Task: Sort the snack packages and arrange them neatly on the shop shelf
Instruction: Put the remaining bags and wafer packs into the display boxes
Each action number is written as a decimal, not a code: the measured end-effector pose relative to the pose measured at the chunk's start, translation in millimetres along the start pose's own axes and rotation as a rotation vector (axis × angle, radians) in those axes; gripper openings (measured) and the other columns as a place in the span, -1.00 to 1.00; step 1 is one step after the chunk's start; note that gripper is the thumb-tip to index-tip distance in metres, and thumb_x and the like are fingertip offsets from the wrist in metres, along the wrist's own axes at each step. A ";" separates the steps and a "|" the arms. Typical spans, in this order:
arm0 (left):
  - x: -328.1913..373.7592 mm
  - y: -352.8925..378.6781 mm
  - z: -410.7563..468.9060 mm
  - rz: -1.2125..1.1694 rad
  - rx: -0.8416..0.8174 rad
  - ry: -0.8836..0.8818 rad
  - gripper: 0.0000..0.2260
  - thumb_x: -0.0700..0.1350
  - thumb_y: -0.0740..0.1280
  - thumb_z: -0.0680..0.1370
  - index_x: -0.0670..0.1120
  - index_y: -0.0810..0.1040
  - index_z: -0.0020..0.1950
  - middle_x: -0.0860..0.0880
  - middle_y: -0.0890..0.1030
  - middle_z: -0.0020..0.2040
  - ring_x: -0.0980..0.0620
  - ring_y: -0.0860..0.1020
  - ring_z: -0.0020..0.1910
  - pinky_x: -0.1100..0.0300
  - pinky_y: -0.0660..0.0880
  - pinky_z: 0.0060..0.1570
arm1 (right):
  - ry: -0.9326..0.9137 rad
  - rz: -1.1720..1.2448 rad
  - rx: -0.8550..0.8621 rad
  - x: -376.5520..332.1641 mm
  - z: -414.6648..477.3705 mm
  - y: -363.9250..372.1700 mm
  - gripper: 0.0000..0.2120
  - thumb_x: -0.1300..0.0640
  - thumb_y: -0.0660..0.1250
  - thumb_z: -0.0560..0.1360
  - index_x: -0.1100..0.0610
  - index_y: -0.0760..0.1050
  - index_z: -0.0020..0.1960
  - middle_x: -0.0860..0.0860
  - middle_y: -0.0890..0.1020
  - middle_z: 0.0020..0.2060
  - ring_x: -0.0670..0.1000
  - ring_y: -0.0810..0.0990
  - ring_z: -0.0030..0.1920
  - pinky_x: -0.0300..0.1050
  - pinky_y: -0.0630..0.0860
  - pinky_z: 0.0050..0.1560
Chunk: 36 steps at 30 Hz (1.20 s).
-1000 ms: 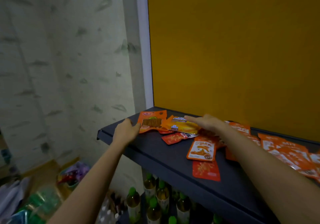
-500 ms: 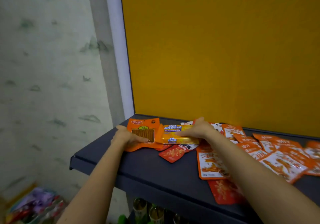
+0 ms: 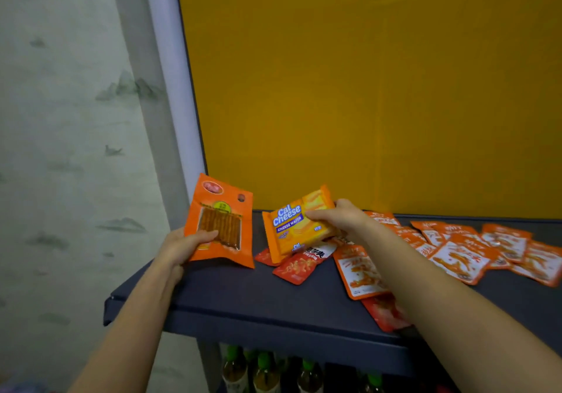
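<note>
I see glossy plastic film on the wafer pack (image 3: 289,234) and stick pouch (image 3: 225,207); shelf (image 3: 243,301) matt, smooth; back panel (image 3: 365,88) at 12 o'clock matt.

Above the left end of the shelf (image 3: 243,307) the left hand (image 3: 179,246) holds a stick-snack pouch (image 3: 220,222) upright, to its right the right hand (image 3: 343,217) holds the Cal Cheese wafer pack (image 3: 296,225) tilted over small sachets (image 3: 299,266), further pouches (image 3: 474,249) lie spread rightward before the back panel (image 3: 365,88), and bottles (image 3: 264,374) stand beneath the shelf.
</note>
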<state>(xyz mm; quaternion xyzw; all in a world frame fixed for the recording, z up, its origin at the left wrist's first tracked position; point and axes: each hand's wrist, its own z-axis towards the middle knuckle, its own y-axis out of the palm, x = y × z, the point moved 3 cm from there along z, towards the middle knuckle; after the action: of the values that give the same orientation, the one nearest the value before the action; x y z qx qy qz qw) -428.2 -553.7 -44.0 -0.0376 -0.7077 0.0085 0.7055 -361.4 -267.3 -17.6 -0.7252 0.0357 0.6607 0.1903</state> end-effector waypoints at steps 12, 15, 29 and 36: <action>70.8 127.4 -72.2 -0.223 -0.324 0.161 -0.85 -0.28 0.35 0.47 -0.05 0.54 -0.05 -0.09 0.63 -0.21 -0.02 0.60 -0.27 0.12 0.55 -0.21 | -0.129 0.239 0.305 10.4 -100.6 -135.6 -0.82 0.10 0.30 0.53 0.15 0.47 0.08 0.04 0.62 -0.20 -0.06 0.60 -0.31 -0.25 0.57 -0.39; 82.1 196.1 -102.9 -0.249 -0.415 0.196 -0.84 -0.27 0.37 0.46 -0.03 0.55 -0.05 -0.09 0.62 -0.16 0.03 0.60 -0.34 0.16 0.54 -0.27 | -0.120 0.239 0.434 24.5 -140.3 -201.0 -0.86 0.13 0.30 0.53 0.18 0.49 0.04 0.07 0.62 -0.17 -0.04 0.59 -0.27 -0.20 0.57 -0.28; 95.4 530.4 -330.0 -0.339 -0.863 0.160 -0.76 -0.23 0.40 0.45 -0.02 0.54 0.09 -0.05 0.64 -0.09 0.01 0.59 -0.15 0.13 0.53 -0.08 | -0.082 0.134 0.955 107.3 -389.5 -527.5 -0.77 0.13 0.28 0.55 0.19 0.48 0.16 0.02 0.61 -0.24 -0.14 0.61 -0.45 -0.29 0.53 -0.48; 87.2 652.7 -441.5 -0.374 -0.990 0.080 -0.85 -0.26 0.40 0.45 -0.01 0.57 -0.08 -0.05 0.65 -0.15 0.02 0.59 -0.20 0.21 0.51 -0.11 | -0.040 0.089 1.072 138.1 -493.9 -647.7 -0.70 0.10 0.30 0.53 0.20 0.47 0.21 -0.03 0.66 -0.25 -0.14 0.64 -0.42 -0.32 0.56 -0.44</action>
<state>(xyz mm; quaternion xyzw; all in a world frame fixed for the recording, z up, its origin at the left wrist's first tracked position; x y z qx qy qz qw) 39.8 84.6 2.5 -0.2394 -0.5942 -0.4540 0.6193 318.8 199.7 23.3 -0.5117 0.3950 0.5709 0.5063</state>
